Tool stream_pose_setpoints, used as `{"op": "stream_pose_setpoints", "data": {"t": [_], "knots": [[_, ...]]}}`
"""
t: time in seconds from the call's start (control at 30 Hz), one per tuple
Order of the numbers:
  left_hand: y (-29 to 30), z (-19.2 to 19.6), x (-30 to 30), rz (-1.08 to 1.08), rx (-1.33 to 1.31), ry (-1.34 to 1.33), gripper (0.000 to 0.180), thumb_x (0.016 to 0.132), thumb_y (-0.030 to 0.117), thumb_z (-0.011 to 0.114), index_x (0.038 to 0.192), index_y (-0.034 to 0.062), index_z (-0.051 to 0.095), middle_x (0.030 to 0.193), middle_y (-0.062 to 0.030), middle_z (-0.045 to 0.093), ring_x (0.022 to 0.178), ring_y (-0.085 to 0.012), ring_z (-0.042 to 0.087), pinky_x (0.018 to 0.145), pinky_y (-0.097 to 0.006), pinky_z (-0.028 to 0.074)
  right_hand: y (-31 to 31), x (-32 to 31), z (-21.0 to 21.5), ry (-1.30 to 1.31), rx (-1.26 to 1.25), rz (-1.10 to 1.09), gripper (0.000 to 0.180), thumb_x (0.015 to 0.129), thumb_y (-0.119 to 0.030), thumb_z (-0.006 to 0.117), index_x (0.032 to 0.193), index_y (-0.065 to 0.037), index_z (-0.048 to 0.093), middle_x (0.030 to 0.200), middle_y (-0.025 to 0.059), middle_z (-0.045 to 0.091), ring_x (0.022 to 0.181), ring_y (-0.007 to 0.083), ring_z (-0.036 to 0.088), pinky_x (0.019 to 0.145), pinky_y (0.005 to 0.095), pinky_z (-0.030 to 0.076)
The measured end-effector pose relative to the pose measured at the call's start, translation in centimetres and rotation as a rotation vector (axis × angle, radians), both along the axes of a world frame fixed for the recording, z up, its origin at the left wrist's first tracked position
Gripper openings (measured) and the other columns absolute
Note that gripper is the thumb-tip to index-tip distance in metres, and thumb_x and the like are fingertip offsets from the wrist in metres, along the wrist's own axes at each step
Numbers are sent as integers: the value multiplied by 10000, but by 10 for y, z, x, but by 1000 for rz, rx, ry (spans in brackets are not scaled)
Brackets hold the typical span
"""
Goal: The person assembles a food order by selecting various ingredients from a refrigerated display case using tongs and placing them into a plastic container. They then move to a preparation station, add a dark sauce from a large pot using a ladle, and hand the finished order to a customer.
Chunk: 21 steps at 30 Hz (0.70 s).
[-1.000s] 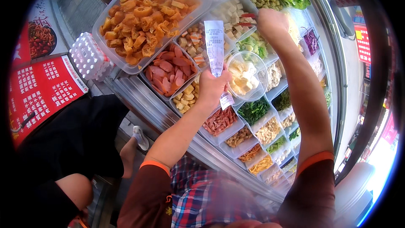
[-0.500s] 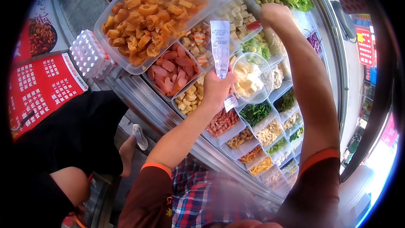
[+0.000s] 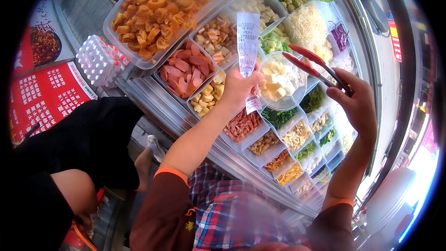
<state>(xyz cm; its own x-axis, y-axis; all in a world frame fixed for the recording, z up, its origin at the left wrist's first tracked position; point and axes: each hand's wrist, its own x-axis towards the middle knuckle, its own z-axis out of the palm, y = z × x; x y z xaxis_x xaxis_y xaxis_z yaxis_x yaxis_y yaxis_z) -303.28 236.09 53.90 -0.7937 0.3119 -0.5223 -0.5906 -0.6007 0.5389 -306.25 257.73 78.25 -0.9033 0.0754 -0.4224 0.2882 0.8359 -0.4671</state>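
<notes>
One round clear plastic bowl (image 3: 284, 106) and white paper strip (image 3: 248, 37) our left hand (image 3: 239, 87) grips; our right hand (image 3: 357, 100), red-and-black tongs (image 3: 312, 56).

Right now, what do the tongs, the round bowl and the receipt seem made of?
Tongs: smooth red ends, likely silicone or plastic, given their even colour; the dark arms could be metal or plastic.
Round bowl: probably clear plastic, since it is see-through with a shiny rim.
Receipt: apparently thin matte paper, white and printed.
</notes>
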Motion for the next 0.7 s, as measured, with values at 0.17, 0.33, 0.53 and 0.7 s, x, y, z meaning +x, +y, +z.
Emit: {"op": "stream_pose_setpoints", "data": {"t": [0.17, 0.33, 0.53, 0.7], "knots": [[13, 5, 19, -83, 10, 99, 243, 875, 100, 749, 1079, 65, 621, 813, -6, 642, 575, -58, 545, 537, -226, 461, -14, 52, -19, 194, 174, 40, 401, 834, -183, 834, 1225, -145, 752, 933, 61, 754, 749, 175, 715, 709, 325, 540], [23, 35, 55, -158, -24, 103, 256, 887, 111, 762, 1096, 68, 621, 831, -3, 646, 591, -59, 554, 543, -226, 462, -3, 111, -15, 293, 210, 28, 348, 861, -211, 807, 1201, -167, 751, 951, 26, 752, 749, 207, 727, 707, 331, 553], [45, 84, 124, -191, -85, 97, 291, 887, 110, 777, 1128, 65, 619, 851, -2, 638, 590, -66, 549, 543, -222, 458, 22, 198, 16, 347, 255, 50, 361, 893, -261, 779, 1243, -186, 730, 926, 18, 736, 756, 221, 726, 703, 342, 555], [84, 111, 193, -216, -78, 124, 298, 868, 77, 779, 1114, 61, 612, 836, 8, 607, 575, -65, 542, 522, -224, 447, 75, 295, 42, 360, 184, -102, 389, 910, -298, 768, 1275, -176, 710, 951, 48, 741, 806, 225, 750, 694, 345, 559]]}}
